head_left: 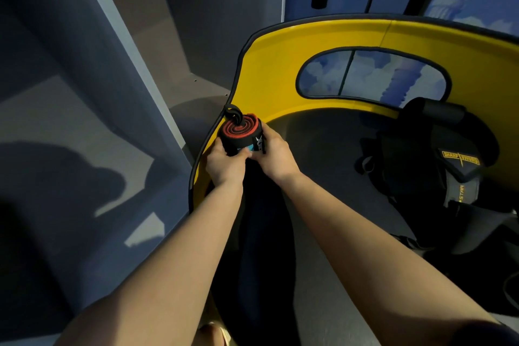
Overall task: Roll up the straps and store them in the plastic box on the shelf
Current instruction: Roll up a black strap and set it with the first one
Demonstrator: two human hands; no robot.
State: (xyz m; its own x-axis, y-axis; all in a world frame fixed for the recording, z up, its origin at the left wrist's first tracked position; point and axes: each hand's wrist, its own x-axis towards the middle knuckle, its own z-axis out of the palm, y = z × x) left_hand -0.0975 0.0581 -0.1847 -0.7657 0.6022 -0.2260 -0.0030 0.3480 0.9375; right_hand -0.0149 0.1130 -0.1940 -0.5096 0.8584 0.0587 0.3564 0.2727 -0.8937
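Gripping the rolled strap (pixel 240 132) with left hand (pixel 224 163) and right hand (pixel 276 156), both clamped on it, yellow box rim (pixel 269 70) just behind; label lettering is unreadable.

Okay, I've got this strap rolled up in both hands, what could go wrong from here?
1. The rolled strap is held only by the left hand and right hand; if its end isn't fastened, easing the grip could let the coil spring loose.
2. The black loop sticking out of the top might snag on the yellow panel beside it.
3. No plastic box is in view, so carrying the roll risks slackening it.
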